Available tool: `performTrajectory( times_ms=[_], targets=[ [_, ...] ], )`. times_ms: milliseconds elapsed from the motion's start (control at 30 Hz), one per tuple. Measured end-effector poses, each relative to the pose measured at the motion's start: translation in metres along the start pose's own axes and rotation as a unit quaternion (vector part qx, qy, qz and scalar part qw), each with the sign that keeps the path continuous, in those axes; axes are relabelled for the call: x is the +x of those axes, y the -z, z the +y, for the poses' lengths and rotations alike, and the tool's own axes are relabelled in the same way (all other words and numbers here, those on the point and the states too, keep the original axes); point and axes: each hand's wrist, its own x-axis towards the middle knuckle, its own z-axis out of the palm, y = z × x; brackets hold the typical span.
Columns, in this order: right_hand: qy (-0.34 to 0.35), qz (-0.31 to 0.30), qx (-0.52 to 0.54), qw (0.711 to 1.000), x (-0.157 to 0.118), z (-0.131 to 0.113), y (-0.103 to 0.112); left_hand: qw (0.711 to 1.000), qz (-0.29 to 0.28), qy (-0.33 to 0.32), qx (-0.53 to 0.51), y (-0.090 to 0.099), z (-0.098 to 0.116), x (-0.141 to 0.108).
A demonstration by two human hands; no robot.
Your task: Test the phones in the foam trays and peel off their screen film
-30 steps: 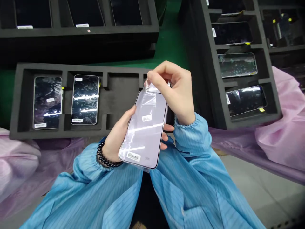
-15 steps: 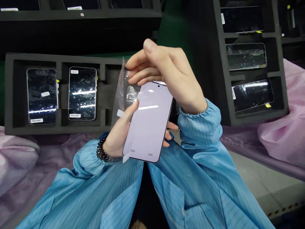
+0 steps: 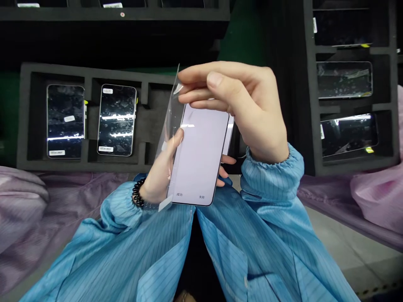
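Observation:
A phone [image 3: 201, 155] with a lit, pale screen and two small dark labels near its lower edge rests in my left hand [image 3: 160, 174]. The left thumb lies on its left edge and the fingertips show past its right edge. Over its top end arches my right hand [image 3: 248, 100], fingers pointing left and closed near a clear plastic film [image 3: 170, 117]. That film stands along the phone's left side, with a white tab at its bottom; the fingertips touch its upper part.
A black foam tray [image 3: 143, 161] at the left holds two dark phones [image 3: 66, 121] [image 3: 117, 119]. Another tray [image 3: 311, 109] at the right holds several phones, and a third [image 3: 189, 14] spans the top. Pink fabric shows at both sides.
The view has shifted, so the trays appear farther right. My right hand sits a little farther right and the film stands more upright, turned farther over the left thumb.

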Motion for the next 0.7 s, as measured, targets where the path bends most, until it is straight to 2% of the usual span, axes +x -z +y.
performTrajectory(
  times_ms=[67, 133, 200, 267, 367, 400, 467, 500, 567, 700],
  targets=[
    [0.022, 0.034, 0.019, 0.999, -0.005, -0.002, 0.003, 1.0, 0.009, -0.002, -0.004, 0.002, 0.001, 0.0],
    [0.054, 0.102, 0.011, 0.993, -0.013, -0.003, 0.007, 0.999, 0.042, -0.017, -0.011, 0.008, 0.003, -0.003],
    [0.06, 0.163, -0.018, 0.985, -0.028, -0.002, 0.013, 0.994, 0.095, -0.043, 0.013, 0.022, 0.008, -0.007],
    [0.032, 0.179, -0.055, 0.982, -0.046, 0.004, 0.02, 0.981, 0.158, -0.089, 0.071, 0.04, 0.016, -0.011],
    [-0.005, 0.18, -0.088, 0.98, -0.075, 0.02, 0.024, 0.919, 0.273, -0.228, 0.167, 0.064, 0.027, -0.014],
    [-0.02, 0.185, -0.095, 0.978, -0.084, 0.026, 0.023, 0.894, 0.296, -0.274, 0.197, 0.069, 0.03, -0.012],
    [-0.053, 0.194, -0.102, 0.974, -0.099, 0.038, 0.02, 0.861, 0.302, -0.328, 0.246, 0.072, 0.033, -0.007],
    [-0.068, 0.192, -0.103, 0.974, -0.106, 0.042, 0.017, 0.856, 0.294, -0.334, 0.265, 0.071, 0.033, -0.003],
    [-0.088, 0.185, -0.102, 0.974, -0.116, 0.05, 0.01, 0.863, 0.286, -0.314, 0.273, 0.066, 0.032, 0.005],
    [-0.087, 0.174, -0.106, 0.975, -0.126, 0.055, 0.002, 0.889, 0.299, -0.272, 0.217, 0.055, 0.026, 0.014]
  ],
)
